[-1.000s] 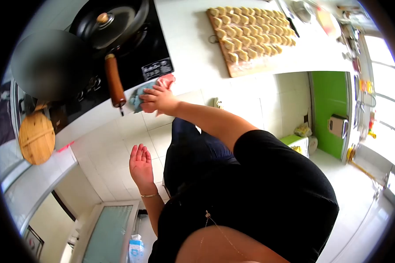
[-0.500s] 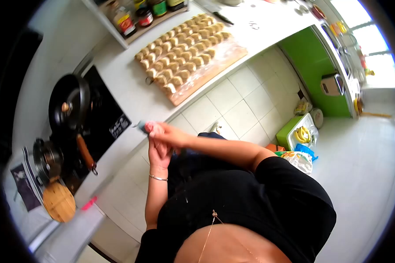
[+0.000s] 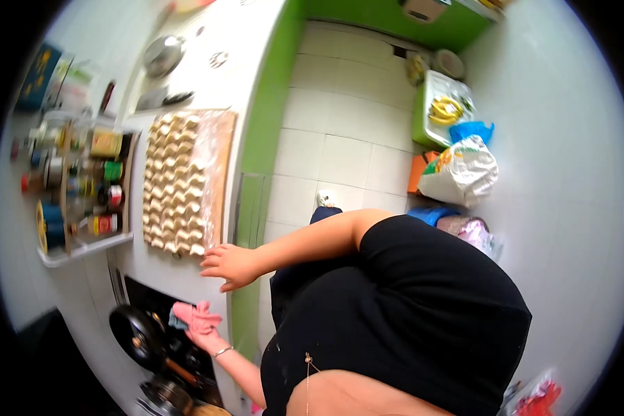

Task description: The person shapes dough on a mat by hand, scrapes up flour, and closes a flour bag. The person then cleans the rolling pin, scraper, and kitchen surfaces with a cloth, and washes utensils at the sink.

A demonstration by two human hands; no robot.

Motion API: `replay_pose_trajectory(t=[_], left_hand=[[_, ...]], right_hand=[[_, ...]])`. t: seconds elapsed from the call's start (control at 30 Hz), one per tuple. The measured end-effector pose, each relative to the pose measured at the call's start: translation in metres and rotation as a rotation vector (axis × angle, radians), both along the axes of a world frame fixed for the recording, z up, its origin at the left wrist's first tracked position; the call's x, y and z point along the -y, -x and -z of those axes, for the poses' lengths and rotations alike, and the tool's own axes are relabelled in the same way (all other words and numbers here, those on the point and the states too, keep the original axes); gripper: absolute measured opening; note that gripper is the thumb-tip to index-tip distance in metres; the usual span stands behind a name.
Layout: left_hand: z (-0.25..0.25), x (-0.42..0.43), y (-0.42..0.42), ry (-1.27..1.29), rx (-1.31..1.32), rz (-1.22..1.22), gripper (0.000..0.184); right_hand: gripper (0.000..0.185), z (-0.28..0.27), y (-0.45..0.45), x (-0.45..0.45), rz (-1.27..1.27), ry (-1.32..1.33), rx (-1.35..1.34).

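Observation:
My left hand (image 3: 205, 338), with a bracelet at the wrist, holds a crumpled pink cloth (image 3: 200, 317) above the black cooktop. A grey-blue patch shows at the cloth's far side. My right hand (image 3: 232, 267) is empty, its fingers spread over the counter's front edge, by the near corner of a wooden board (image 3: 224, 159). Whether the fingertips touch the board I cannot tell. Rows of folded dumplings (image 3: 173, 184) cover most of the board, and a floury strip lies along its front side.
A black frying pan (image 3: 135, 338) and a glass-lidded pot (image 3: 166, 396) stand at the cooktop. Bottles fill a rack (image 3: 87, 253) at the wall. A cleaver (image 3: 152, 98) lies beyond the board. Bananas (image 3: 446, 109) and a white bag (image 3: 461, 173) are across the floor.
My hands were together around the cloth and are now apart. My right hand has opened and moved toward the board, while the cloth stays in my left. The view has turned.

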State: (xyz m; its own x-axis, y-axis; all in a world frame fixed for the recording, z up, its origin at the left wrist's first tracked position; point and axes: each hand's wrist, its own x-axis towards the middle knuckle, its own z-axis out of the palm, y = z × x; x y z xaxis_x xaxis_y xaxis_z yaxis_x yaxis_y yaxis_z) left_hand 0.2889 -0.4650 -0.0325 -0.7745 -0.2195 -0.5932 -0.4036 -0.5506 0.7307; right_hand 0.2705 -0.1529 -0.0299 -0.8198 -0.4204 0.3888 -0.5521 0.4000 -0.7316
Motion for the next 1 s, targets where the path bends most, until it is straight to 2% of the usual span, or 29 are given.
replay_pose_trajectory(t=[0.03, 0.07, 0.1, 0.13, 0.17, 0.2, 0.27, 0.33, 0.37, 0.4, 0.43, 0.47, 0.53, 0.57, 0.63, 0.7, 0.8, 0.83, 0.87, 0.93, 0.97, 1.0], left_hand=[[0.026, 0.038, 0.014, 0.211, -0.021, 0.076, 0.07], [0.008, 0.027, 0.017, 0.191, -0.055, 0.091, 0.066], [0.044, 0.084, 0.037, 0.225, 0.047, 0.169, 0.076], [-0.011, 0.008, 0.035, 0.137, 0.12, -0.003, 0.084], [-0.01, 0.008, 0.048, 0.292, 0.162, -0.067, 0.087], [0.038, 0.086, 0.079, 0.441, 0.18, -0.036, 0.085], [0.016, 0.013, 0.099, 1.672, 0.213, -0.014, 0.07], [-0.021, -0.084, 0.115, 1.414, -0.287, 0.169, 0.055], [-0.028, -0.134, 0.124, 1.355, -0.523, 0.264, 0.038], [-0.033, -0.189, 0.129, 1.187, -0.59, 0.371, 0.028], [-0.041, -0.245, 0.127, 1.205, -0.648, 0.519, 0.022], [-0.045, -0.302, 0.124, 1.07, -0.615, 0.564, 0.022], [-0.039, -0.386, 0.118, 0.832, -0.78, 0.785, 0.021], [-0.057, -0.44, 0.099, 0.693, -0.74, 0.862, 0.022], [-0.047, -0.497, 0.092, 0.469, -0.9, 1.151, 0.023], [-0.054, -0.553, 0.074, 0.3, -0.917, 1.311, 0.024], [-0.052, -0.619, 0.07, 0.0, -0.836, 1.469, 0.024], [-0.055, -0.642, 0.073, -0.005, -0.833, 1.467, 0.024], [-0.059, -0.663, 0.079, -0.157, -0.719, 1.497, 0.025], [-0.06, -0.703, 0.103, -0.454, -0.545, 1.523, 0.03], [-0.073, -0.725, 0.115, -0.621, -0.468, 1.545, 0.037], [-0.072, -0.745, 0.13, -0.783, -0.531, 1.56, 0.044]], right_hand=[[0.059, 0.006, 0.001, -0.026, -0.001, -0.088, 0.102], [0.056, 0.014, -0.002, -0.054, 0.0, -0.169, 0.211], [0.052, 0.026, -0.007, -0.082, 0.082, -0.193, 0.245], [0.048, 0.038, -0.014, -0.114, 0.161, -0.221, 0.279], [0.047, 0.044, -0.025, -0.149, 0.26, -0.244, 0.317], [0.045, 0.048, -0.04, -0.184, 0.354, -0.268, 0.354], [0.037, 0.072, -0.073, -0.24, 0.59, -0.23, 0.432], [0.028, 0.07, -0.106, -0.291, 0.741, -0.035, 0.601], [0.028, 0.063, -0.121, -0.307, 0.761, -0.033, 0.601], [0.024, 0.053, -0.133, -0.319, 0.88, 0.088, 0.637], [0.022, 0.044, -0.141, -0.329, 0.994, 0.211, 0.669], [0.022, 0.036, -0.146, -0.335, 1.003, 0.213, 0.667], [0.022, 0.026, -0.152, -0.339, 1.13, 0.534, 0.594], [0.022, 0.033, -0.151, -0.336, 1.172, 0.665, 0.528], [0.021, 0.02, -0.145, -0.337, 1.163, 0.893, 0.545], [0.021, -0.001, -0.135, -0.344, 1.146, 1.074, 0.486], [0.022, -0.022, -0.115, -0.368, 1.144, 1.121, 0.349], [0.023, -0.026, -0.105, -0.38, 1.18, 1.144, 0.247], [0.023, -0.033, -0.094, -0.397, 1.175, 1.143, 0.255], [0.027, -0.047, -0.069, -0.434, 1.159, 1.118, 0.014], [0.029, -0.056, -0.055, -0.454, 1.11, 1.183, -0.011], [0.031, -0.067, -0.038, -0.476, 1.056, 1.237, -0.044]])
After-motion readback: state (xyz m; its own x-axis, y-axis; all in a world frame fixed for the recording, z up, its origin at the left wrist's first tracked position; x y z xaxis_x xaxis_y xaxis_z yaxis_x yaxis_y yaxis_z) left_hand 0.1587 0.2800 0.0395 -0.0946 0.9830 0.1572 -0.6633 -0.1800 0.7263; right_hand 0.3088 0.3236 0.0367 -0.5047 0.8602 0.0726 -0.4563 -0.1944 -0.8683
